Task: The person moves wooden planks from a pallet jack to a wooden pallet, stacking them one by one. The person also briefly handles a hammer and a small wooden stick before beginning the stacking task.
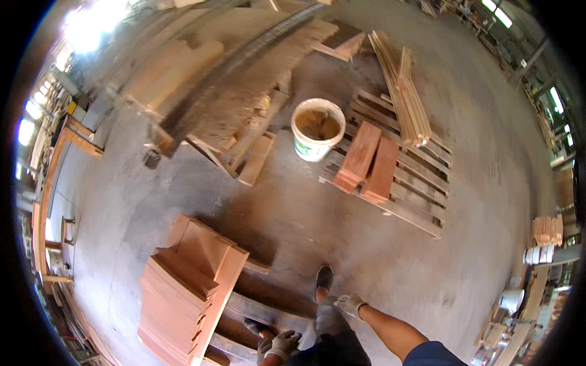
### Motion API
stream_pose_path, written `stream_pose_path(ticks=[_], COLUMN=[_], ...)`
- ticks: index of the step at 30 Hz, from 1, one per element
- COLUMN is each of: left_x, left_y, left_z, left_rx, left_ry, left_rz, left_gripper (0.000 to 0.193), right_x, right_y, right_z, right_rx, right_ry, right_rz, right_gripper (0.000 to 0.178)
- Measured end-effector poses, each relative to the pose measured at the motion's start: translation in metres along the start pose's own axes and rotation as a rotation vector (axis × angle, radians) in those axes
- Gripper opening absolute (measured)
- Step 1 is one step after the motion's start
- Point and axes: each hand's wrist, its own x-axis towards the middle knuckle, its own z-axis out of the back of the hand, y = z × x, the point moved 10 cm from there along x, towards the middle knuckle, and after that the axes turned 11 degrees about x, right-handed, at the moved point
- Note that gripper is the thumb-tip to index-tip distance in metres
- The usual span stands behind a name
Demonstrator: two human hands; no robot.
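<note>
My right hand (350, 305), in a pale work glove, hangs beside my right leg at the lower middle. Its fingers are loosely bent and apart, with nothing seen in them. Low in front of me, my left hand (284, 345), gloved too, is close to my body with its fingers loosely apart and no object visible in it. To its left lies a stack of reddish-brown wooden boards (177, 287), some of them stepped along one edge. The stack rests on a pallet (268, 305) by my feet, and neither hand touches the boards.
Ahead stands a white bucket (318, 129) with brownish contents, beside a wooden pallet (421, 177) bearing reddish boards (369, 161) and long strips (400, 91). A workbench (244, 97) fills the far left. Buckets (511, 299) and lumber (547, 230) line the right side.
</note>
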Motion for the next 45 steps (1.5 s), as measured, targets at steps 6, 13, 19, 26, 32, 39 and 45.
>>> stream_pose_path(ticks=[6, 13, 19, 26, 32, 39, 45], left_x=[-0.037, -0.061, -0.131, -0.111, -0.117, -0.125, -0.135], left_y=[0.081, 0.189, 0.235, 0.203, 0.127, 0.105, 0.119], left_z=[0.127, 0.231, 0.283, 0.279, 0.253, 0.239, 0.240], left_rx=[0.194, -0.092, -0.287, 0.052, 0.191, 0.255, 0.277], left_ry=[-0.410, -0.210, -0.412, -0.395, -0.441, -0.512, -0.569], left_rz=[-0.040, -0.165, -0.171, -0.076, -0.146, -0.142, -0.120], left_gripper=[0.036, 0.028, 0.036, 0.034, 0.034, 0.034, 0.034], right_x=[-0.047, -0.079, -0.114, -0.158, -0.137, -0.176, -0.117], right_y=[-0.014, 0.001, 0.027, 0.000, 0.008, 0.138, 0.111], right_z=[-0.015, -0.065, -0.115, -0.150, -0.142, -0.080, -0.067], right_rx=[-0.026, 0.024, 0.016, -0.259, -0.307, -0.228, -0.260], right_ry=[-0.109, -0.185, -0.142, 0.003, 0.058, -0.165, -0.101], right_rz=[-0.063, 0.015, 0.029, -0.090, 0.002, 0.134, 0.147], right_gripper=[0.040, 0.022, 0.038, 0.049, 0.053, 0.042, 0.032])
